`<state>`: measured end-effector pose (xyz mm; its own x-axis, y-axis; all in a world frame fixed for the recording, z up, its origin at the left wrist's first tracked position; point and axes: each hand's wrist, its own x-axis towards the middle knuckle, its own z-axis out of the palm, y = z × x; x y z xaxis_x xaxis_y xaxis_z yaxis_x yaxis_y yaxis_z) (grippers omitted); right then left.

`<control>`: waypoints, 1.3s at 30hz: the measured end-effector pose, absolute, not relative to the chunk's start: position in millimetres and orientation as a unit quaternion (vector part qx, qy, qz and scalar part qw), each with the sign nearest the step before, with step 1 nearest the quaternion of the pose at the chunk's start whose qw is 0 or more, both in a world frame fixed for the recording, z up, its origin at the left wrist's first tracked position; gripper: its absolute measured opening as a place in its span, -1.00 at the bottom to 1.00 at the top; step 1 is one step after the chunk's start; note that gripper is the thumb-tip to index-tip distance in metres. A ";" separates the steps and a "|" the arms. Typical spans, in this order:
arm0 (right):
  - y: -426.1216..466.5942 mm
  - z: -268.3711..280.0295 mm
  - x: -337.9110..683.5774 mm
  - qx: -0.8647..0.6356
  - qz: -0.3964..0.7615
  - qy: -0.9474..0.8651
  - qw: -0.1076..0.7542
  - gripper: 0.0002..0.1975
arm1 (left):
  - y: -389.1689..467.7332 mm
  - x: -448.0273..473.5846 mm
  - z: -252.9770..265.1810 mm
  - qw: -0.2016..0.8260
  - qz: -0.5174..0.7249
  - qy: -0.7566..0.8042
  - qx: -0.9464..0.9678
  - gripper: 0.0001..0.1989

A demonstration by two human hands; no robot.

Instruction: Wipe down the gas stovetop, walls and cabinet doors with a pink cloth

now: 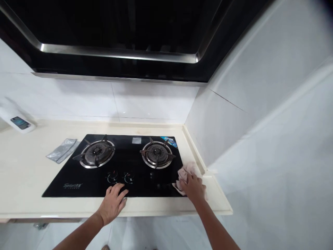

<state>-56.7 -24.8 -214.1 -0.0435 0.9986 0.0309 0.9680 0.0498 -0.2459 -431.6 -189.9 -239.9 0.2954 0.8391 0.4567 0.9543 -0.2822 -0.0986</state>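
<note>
- A white bottle (19, 122) is sitting at the far left, near the back of the bench (23, 173).
- A clear bag (62, 151) is lying flat just beside the left edge of the black stove (127, 149).
- The left burner (96, 153) is sitting toward the back of the stove.
- My left hand (113, 202) is resting at the stove's front edge, holding nothing, its fingers spreading apart just in front of two knobs (128, 177).
- The right burner (157, 154) is sitting level with the other, a blue sticker (169, 141) showing at the corner behind it.
- A pale pink cloth (183, 174) is bunching at the stove's right front corner, partly covering the bench.
- My right hand (194, 188) is clamping on the cloth from above.
</note>
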 end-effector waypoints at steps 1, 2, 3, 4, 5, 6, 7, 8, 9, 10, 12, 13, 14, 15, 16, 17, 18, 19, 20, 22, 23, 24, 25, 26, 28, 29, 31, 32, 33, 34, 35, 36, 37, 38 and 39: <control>-31.1 -215.9 -48.0 -0.684 0.081 -0.720 0.088 -0.50 | -189.9 -430.8 -240.2 0.180 -0.164 -0.573 -0.783 -0.72; -41.8 -217.8 -40.1 -0.673 0.082 -0.730 0.083 -0.52 | -189.9 -430.0 -240.4 0.180 -0.168 -0.575 -0.781 -0.71; -55.9 -219.4 -32.0 -0.656 0.088 -0.745 0.082 -0.54 | -189.8 -429.2 -240.7 0.180 -0.172 -0.577 -0.778 -0.71; -71.8 -220.0 -22.7 -0.637 0.106 -0.759 0.081 -0.56 | -189.7 -428.5 -240.9 0.179 -0.175 -0.579 -0.776 -0.71; -87.7 -218.8 -11.7 -0.616 0.145 -0.771 0.078 -0.57 | -189.6 -428.0 -241.1 0.178 -0.178 -0.581 -0.774 -0.71; -102.2 -215.3 1.1 -0.588 0.209 -0.779 0.065 -0.60 | -189.4 -427.6 -241.4 0.177 -0.181 -0.583 -0.772 -0.71; -113.7 -209.1 15.2 -0.554 0.291 -0.779 0.044 -0.64 | -189.2 -427.5 -241.7 0.177 -0.185 -0.584 -0.771 -0.71; -121.2 -200.2 29.9 -0.518 0.378 -0.767 0.022 -0.71 | -189.0 -427.6 -242.1 0.176 -0.188 -0.584 -0.770 -0.71; -124.0 -188.9 44.3 -0.491 0.449 -0.747 0.009 -0.75 | -188.8 -427.9 -242.5 0.177 -0.191 -0.582 -0.770 -0.71; -121.9 -176.0 57.2 -0.479 0.493 -0.726 0.014 -0.73 | -188.7 -428.3 -242.9 0.177 -0.194 -0.579 -0.772 -0.71; -103.9 -148.9 75.7 -0.506 0.487 -0.707 0.082 -0.54 | -188.7 -429.0 -243.3 0.178 -0.197 -0.573 -0.775 -0.72; -89.2 -136.7 80.3 -0.534 0.443 -0.709 0.127 -0.47 | -188.8 -429.1 -243.2 0.179 -0.196 -0.573 -0.776 -0.71; -71.8 -126.5 81.7 -0.563 0.380 -0.715 0.166 -0.43 | -189.0 -429.1 -242.9 0.179 -0.195 -0.574 -0.775 -0.71; -52.5 -118.8 79.8 -0.585 0.306 -0.724 0.201 -0.41 | -189.1 -429.0 -242.4 0.180 -0.194 -0.575 -0.774 -0.71; -32.3 -113.9 75.1 -0.597 0.226 -0.734 0.232 -0.40 | -189.3 -428.8 -241.6 0.182 -0.192 -0.577 -0.773 -0.71; -11.8 -111.6 67.9 -0.603 0.149 -0.741 0.256 -0.40 | -189.3 -428.6 -240.7 0.184 -0.190 -0.577 -0.773 -0.71; 8.3 -111.7 58.9 -0.605 0.081 -0.747 0.264 -0.40 | -189.3 -428.3 -239.7 0.187 -0.189 -0.575 -0.774 -0.71; 27.4 -113.8 48.7 -0.606 0.034 -0.756 0.243 -0.39 | -189.1 -428.2 -238.6 0.189 -0.188 -0.572 -0.776 -0.71; 45.3 -117.5 38.0 -0.606 0.013 -0.771 0.194 -0.38 | -189.0 -428.1 -237.6 0.191 -0.187 -0.570 -0.777 -0.71; 76.4 -127.8 16.8 -0.605 0.024 -0.794 0.055 -0.37 | -188.5 -428.1 -236.0 0.191 -0.186 -0.567 -0.780 -0.71; 89.6 -133.9 7.0 -0.603 0.039 -0.797 -0.003 -0.38 | -188.3 -428.2 -235.5 0.190 -0.186 -0.566 -0.781 -0.71; 101.0 -140.4 -2.2 -0.602 0.050 -0.796 -0.037 -0.40 | -188.1 -428.2 -235.2 0.187 -0.185 -0.566 -0.781 -0.71; 110.8 -147.2 -10.8 -0.605 0.054 -0.793 -0.046 -0.42 | -188.0 -428.3 -235.0 0.183 -0.185 -0.566 -0.782 -0.71; 118.6 -154.3 -19.0 -0.611 0.054 -0.789 -0.044 -0.45 | -187.9 -428.4 -234.9 0.179 -0.184 -0.566 -0.783 -0.72; 127.3 -169.2 -33.8 -0.622 0.050 -0.781 -0.042 -0.45 | -187.7 -428.6 -235.0 0.172 -0.182 -0.569 -0.784 -0.72; 127.6 -176.7 -40.3 -0.628 0.048 -0.776 -0.039 -0.44 | -187.6 -428.7 -235.2 0.170 -0.182 -0.569 -0.783 -0.72; 118.8 -190.3 -49.5 -0.643 0.041 -0.764 -0.028 -0.44 | -187.3 -429.1 -235.9 0.170 -0.179 -0.570 -0.784 -0.72; 109.5 -195.9 -51.6 -0.652 0.037 -0.757 -0.020 -0.43 | -187.1 -429.6 -236.5 0.169 -0.176 -0.570 -0.785 -0.72; 96.8 -200.6 -51.5 -0.660 0.032 -0.750 -0.011 -0.43 | -186.8 -430.1 -237.2 0.169 -0.172 -0.569 -0.786 -0.72; 80.7 -204.5 -49.1 -0.667 0.027 -0.745 -0.004 -0.43 | -186.5 -430.7 -238.1 0.169 -0.169 -0.569 -0.787 -0.72; 61.3 -208.0 -44.2 -0.672 0.023 -0.740 0.000 -0.43 | -186.1 -431.4 -239.0 0.170 -0.167 -0.569 -0.787 -0.72; 38.7 -211.6 -36.9 -0.677 0.019 -0.735 -0.001 -0.43 | -185.6 -432.1 -239.9 0.171 -0.166 -0.568 -0.787 -0.72; 13.4 -215.8 -27.6 -0.683 0.013 -0.730 -0.001 -0.44 | -185.1 -432.7 -240.8 0.174 -0.167 -0.567 -0.787 -0.73; -14.1 -220.9 -16.5 -0.686 0.011 -0.727 0.002 -0.45 | -184.6 -433.2 -241.6 0.178 -0.169 -0.566 -0.787 -0.73; -42.7 -227.3 -4.3 -0.692 0.012 -0.722 0.005 -0.47 | -184.1 -433.6 -242.2 0.181 -0.171 -0.565 -0.787 -0.73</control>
<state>-4.3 -42.7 -227.3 -0.0431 0.9990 -0.0095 0.9988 0.0428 -0.0244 -433.6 -184.1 -242.2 0.3042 0.8266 0.4734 0.9504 -0.2971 -0.0920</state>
